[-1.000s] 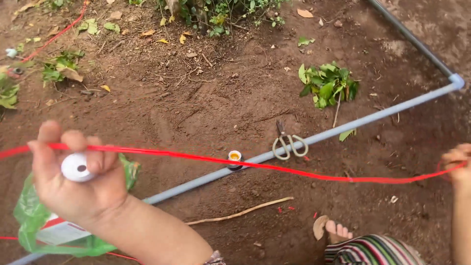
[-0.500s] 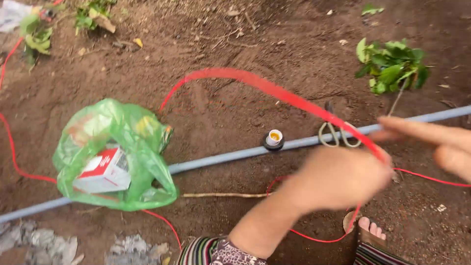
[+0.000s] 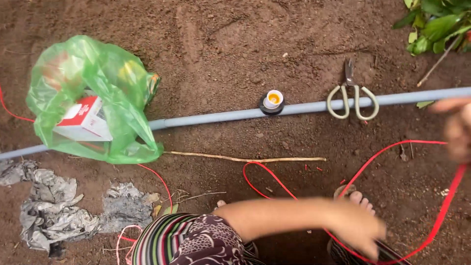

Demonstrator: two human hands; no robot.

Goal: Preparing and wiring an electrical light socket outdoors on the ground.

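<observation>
Bare brown soil, outdoors, fills the view. Left hand (image 3: 358, 230), blurred, is low in frame below the grey pipe (image 3: 221, 117) and lies against the red cord (image 3: 392, 152); whether the fingers close on it cannot be told. Right hand (image 3: 458, 130), at the frame edge just under the pipe, is also blurred — its grip cannot be told, though the cord runs up toward it. Step in hand, by judgement: gathering loose cord into loops. Scissors (image 3: 352, 95) lie across the pipe; a lamp socket (image 3: 273, 101) sits on it; a green bag (image 3: 93, 98) covers its left stretch.
</observation>
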